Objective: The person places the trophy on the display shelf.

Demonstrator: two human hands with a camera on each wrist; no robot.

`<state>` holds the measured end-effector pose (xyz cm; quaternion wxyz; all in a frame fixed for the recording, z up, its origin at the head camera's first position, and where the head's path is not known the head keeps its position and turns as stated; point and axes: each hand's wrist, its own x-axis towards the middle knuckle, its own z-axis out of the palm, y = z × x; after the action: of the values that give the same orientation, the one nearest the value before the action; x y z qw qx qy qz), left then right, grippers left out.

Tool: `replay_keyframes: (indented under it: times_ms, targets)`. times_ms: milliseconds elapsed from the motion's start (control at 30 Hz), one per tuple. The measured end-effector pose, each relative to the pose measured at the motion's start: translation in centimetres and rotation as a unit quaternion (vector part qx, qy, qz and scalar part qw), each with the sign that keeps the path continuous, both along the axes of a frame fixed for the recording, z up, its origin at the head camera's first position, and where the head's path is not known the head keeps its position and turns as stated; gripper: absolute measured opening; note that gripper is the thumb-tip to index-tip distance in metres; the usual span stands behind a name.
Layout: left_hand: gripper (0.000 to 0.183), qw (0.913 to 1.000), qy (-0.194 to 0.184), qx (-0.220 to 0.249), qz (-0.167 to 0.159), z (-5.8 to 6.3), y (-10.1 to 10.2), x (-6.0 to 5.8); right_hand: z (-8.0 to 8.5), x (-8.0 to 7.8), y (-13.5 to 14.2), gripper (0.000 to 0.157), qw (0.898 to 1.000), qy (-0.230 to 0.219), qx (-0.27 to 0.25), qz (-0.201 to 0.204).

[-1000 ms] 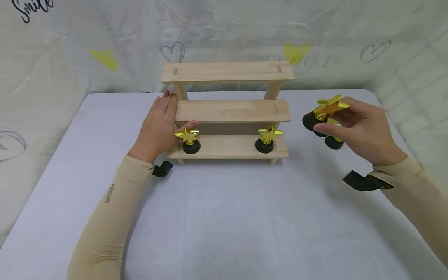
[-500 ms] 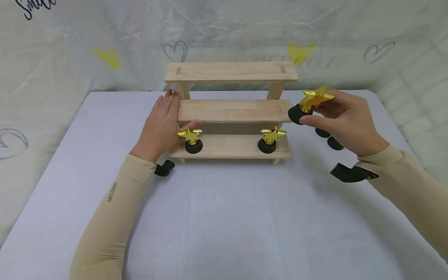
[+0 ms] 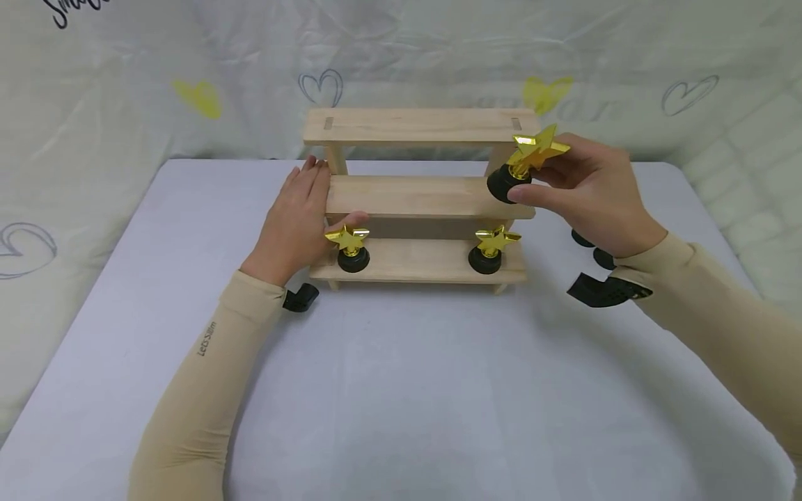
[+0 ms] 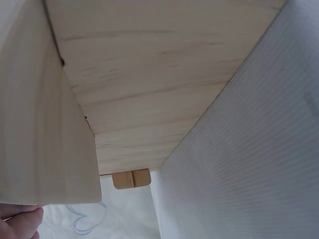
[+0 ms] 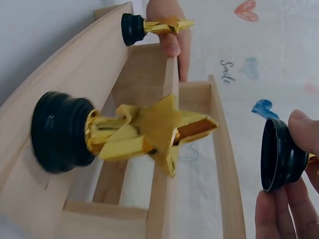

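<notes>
Looks like the placing step: right hand (image 3: 592, 191) has its fingers pinched on a tilted star trophy (image 3: 519, 169) over the right end of the middle shelf (image 3: 410, 196), while left hand (image 3: 290, 223), fingers straight, rests at that shelf's left end. Next move probably calls for levelling the base and lowering it inside the end and front edges, star clear of the top shelf (image 3: 416, 125). Bare room leftward along the middle shelf; bottom shelf (image 3: 420, 263) carries a left trophy (image 3: 351, 249) and right trophy (image 3: 491, 250).

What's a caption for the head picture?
A right hand holds a black-based gold star trophy near a pale wooden three-tier shelf.
</notes>
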<state>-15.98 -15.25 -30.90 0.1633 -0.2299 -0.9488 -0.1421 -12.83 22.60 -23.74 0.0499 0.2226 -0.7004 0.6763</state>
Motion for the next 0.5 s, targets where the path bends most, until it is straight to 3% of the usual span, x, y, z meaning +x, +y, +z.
replay_keyframes:
  times_ms: [500]
  targets:
    - [0.098,0.9996,0.025,-0.003,-0.014,-0.2,0.5,0.1,1.4,-1.5,-3.4,0.040,0.998,0.001,0.058,-0.006]
